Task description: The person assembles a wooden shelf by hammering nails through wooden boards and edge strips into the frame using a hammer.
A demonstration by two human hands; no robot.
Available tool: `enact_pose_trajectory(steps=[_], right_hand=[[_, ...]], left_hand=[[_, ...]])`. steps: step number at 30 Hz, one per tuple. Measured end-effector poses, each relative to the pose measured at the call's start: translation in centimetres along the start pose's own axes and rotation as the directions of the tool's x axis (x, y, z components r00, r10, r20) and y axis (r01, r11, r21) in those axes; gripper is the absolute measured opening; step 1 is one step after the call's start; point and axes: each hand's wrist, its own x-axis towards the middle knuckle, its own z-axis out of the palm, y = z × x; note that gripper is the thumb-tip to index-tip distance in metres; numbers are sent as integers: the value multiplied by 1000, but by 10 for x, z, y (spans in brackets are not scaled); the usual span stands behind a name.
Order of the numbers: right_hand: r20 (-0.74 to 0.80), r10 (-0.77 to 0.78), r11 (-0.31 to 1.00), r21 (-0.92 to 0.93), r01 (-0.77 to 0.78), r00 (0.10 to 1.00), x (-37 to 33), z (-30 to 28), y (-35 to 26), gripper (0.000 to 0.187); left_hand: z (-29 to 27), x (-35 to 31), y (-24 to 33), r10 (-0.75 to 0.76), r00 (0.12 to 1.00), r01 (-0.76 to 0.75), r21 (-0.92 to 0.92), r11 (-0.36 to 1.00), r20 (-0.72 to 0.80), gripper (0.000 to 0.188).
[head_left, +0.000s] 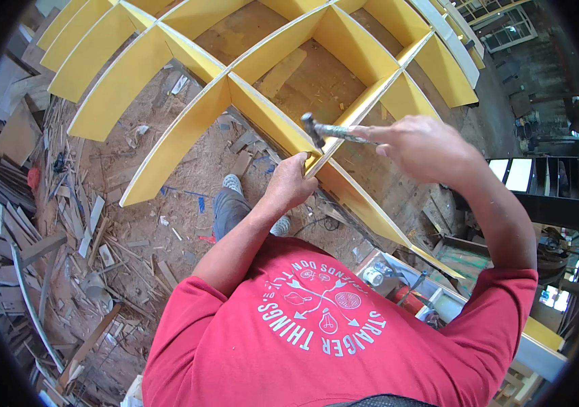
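A large lattice of interlocking yellow panels (272,105) with pale edges stands in front of me. My left hand (291,182) is closed at a joint of the lattice, its fingers gripping the yellow panel there. Whether a nail or small piece is also between those fingers, I cannot make out. My right hand (420,148) is wrapped round the handle of a hammer (347,132), with the index finger stretched along it. The dark metal hammer head (312,129) hangs just above the joint, close to my left fingers.
Wood offcuts (93,230) and sawdust litter the floor at left. Near my right side sits a pale open box (447,306) holding tools and a red item. A black shelf-like unit (540,190) stands further right. My feet (232,183) are below the lattice's near edge.
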Motion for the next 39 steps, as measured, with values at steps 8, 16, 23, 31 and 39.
enact_pose_trajectory(steps=[8, 16, 23, 31, 39], right_hand=[[-523, 40, 939, 311, 146, 851, 2, 19, 4, 54], [-569, 36, 927, 325, 185, 821, -1, -14, -5, 54], [-61, -69, 997, 28, 71, 996, -12, -4, 5, 53], [-420, 110, 939, 342, 45, 901, 1, 2, -9, 57], [-487, -1, 955, 257, 145, 873, 2, -15, -9, 58]], left_hand=[[7, -2, 0, 3, 1000, -3, -17, 1000, -7, 45], [9, -3, -8, 54, 997, -55, -15, 998, -60, 44], [-2, 0, 5, -56, 998, 56, -4, 998, 26, 42], [1, -4, 5, 5, 1000, -5, -28, 1000, -7, 52], [6, -5, -6, 52, 997, -54, -36, 998, -54, 52]])
